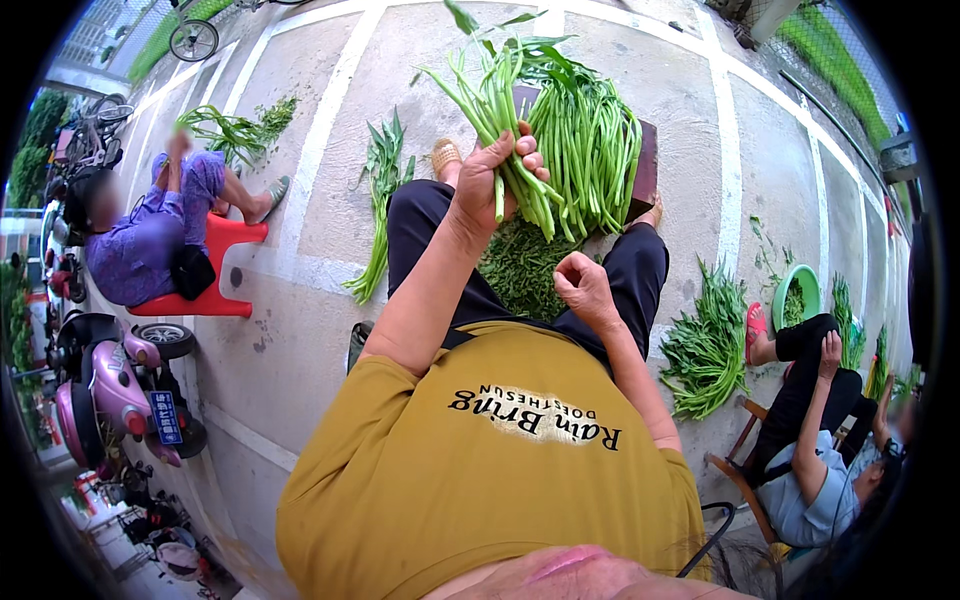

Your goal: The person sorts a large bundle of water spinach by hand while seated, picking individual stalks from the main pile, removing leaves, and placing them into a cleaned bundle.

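Note:
My left hand is shut around a bunch of long green leafy stems, which look like water spinach. Their leaves point away from me and the cut ends hang past my fingers. Just right of that hand, a thick pile of similar stems lies on a dark reddish-brown box or low stool. My right hand hovers near my right thigh, fingers curled and thumb meeting forefinger, with nothing visible in it. Between my legs is a heap of plucked green leaves, partly hidden by my left hand.
Leafy bundles lie on the paving at my left and right. A person on a red plastic stool handles greens at far left, near a pink scooter. At right, people sit by a green basin holding leaves.

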Available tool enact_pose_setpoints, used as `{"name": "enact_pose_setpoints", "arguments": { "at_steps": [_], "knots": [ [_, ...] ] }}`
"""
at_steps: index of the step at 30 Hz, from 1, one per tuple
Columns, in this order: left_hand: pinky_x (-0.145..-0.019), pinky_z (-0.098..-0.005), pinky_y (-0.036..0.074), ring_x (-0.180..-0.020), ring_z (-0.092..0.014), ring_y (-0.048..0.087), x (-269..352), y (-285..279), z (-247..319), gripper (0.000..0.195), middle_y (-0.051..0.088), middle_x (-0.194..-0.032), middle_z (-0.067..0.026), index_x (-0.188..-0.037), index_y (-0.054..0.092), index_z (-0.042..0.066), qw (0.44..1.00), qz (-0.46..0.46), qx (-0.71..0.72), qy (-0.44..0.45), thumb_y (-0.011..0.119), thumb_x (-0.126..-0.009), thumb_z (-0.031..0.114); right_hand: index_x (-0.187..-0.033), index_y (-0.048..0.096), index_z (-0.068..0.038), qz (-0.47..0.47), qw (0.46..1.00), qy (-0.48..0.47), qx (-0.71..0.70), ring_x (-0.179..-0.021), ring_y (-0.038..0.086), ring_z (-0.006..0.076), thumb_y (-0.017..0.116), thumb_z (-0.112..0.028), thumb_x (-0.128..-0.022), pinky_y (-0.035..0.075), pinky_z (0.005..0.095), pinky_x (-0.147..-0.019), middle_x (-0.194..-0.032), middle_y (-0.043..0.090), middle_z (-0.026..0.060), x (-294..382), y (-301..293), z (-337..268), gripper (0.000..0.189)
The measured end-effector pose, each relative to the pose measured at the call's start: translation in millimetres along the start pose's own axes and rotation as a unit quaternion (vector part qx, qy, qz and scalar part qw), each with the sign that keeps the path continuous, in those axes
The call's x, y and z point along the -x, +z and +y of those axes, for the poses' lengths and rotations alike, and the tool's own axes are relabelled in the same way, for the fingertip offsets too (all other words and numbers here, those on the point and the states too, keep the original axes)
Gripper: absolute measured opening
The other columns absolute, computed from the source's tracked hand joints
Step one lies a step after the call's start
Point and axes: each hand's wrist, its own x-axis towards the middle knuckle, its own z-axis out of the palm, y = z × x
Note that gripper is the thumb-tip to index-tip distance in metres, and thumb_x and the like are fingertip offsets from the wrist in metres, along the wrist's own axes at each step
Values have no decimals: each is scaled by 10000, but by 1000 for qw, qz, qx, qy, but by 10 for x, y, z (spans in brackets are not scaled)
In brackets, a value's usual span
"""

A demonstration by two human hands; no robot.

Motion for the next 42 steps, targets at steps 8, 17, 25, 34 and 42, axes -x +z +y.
{"name": "enact_pose_setpoints", "arguments": {
  "at_steps": [8, 17, 25, 34, 42],
  "knots": [
    [-606, -285, 460, -651, -122, 508, 95, -264, 436, 243, 495, -760, -16, -1031, 502, 23, 992, 66, -106, -26, 563, -899, 219, -821, 557, -12, -17, 1000, 6, -22, -615, 532, 82, 601, -22, -772, 449, 226, -583, -708, 557, 30, 20, 17, 139, 66],
    [-516, -247, 511, -586, -87, 586, 250, -466, 2031, 151, 593, -698, -27, -867, 606, 29, 862, 172, -474, -47, 675, -819, 155, -885, 558, -8, -57, 994, 82, -33, -612, 515, 46, 559, 26, -788, 436, 199, -564, -732, 556, 1, -13, 172, 312, 102],
    [-494, -252, 452, -538, -112, 565, 538, -1458, 3116, 138, 602, -644, -31, -793, 630, 49, 740, 293, -602, -63, 685, -774, 174, -865, 551, -6, -168, 975, 131, 60, -554, 536, 70, 548, 26, -797, 443, 224, -528, -678, 548, 17, -144, 568, 392, 75],
    [-745, -365, 503, -796, -217, 633, 1787, -4100, 2534, 246, 648, -859, -88, -977, 609, 72, 496, 397, -741, -218, 658, -750, 152, -861, 553, -6, -218, 939, 249, 96, -583, 488, 59, 552, 16, -805, 423, 220, -546, -676, 535, 3, -400, 808, 745, 60],
    [-819, -467, 456, -1022, -296, 597, 2400, -4534, 1680, 229, 632, -1063, -129, -1017, 621, 115, 316, 564, -679, -348, 460, -857, 145, -917, 567, 8, -247, 907, 296, 171, -596, 512, 77, 577, -12, -793, 427, 234, -564, -685, 580, 31, -630, 919, 761, 126]
  ]
}}
